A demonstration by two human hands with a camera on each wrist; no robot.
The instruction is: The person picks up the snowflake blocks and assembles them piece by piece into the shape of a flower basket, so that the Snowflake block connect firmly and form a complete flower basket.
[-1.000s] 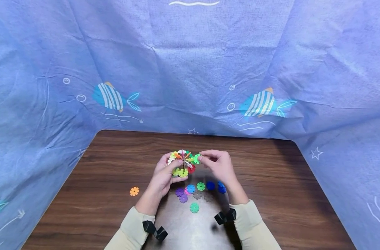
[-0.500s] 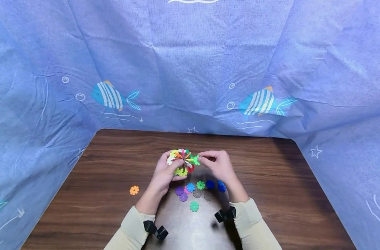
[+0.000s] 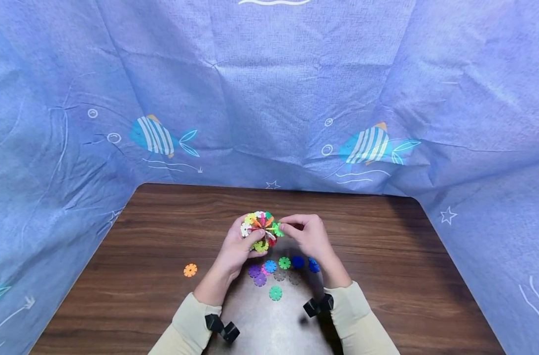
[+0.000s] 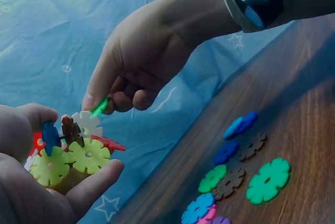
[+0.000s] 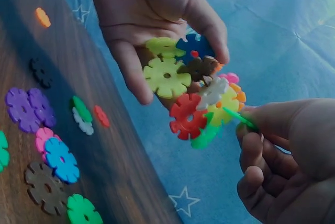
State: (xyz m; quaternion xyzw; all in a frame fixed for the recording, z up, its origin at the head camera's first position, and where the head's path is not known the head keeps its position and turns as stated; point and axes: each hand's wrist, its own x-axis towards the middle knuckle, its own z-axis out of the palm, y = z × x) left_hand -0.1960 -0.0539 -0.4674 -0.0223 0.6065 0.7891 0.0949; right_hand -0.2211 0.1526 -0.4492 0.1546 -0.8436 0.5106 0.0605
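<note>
My left hand (image 3: 233, 249) holds a round cluster of interlocked notched plastic discs, its thumb on the middle of the cluster. In the right wrist view the cluster shows a yellow-green disc (image 5: 167, 77), a red disc (image 5: 188, 116), a dark blue disc (image 5: 194, 47) and a brown disc (image 5: 198, 69), with white, yellow and orange ones behind. Thumb and forefinger of my right hand (image 3: 311, 239) pinch a bright green disc (image 4: 99, 107) at the cluster's right side. Seen edge-on, that disc overlaps a yellow disc (image 5: 225, 104) in the right wrist view.
Loose discs lie on the brown wooden table (image 3: 384, 276) below the hands: purple (image 3: 254, 271), light blue (image 3: 270, 266), green (image 3: 275, 293), dark blue (image 3: 298, 262) and brown. An orange disc (image 3: 190, 270) lies apart at left. A blue fish-print cloth (image 3: 269, 98) hangs behind.
My left hand has shifted slightly to the right with the cluster, bringing it closer to my right fingers. My right hand has stayed nearly in place, pinching the green disc. The loose discs have not moved.
</note>
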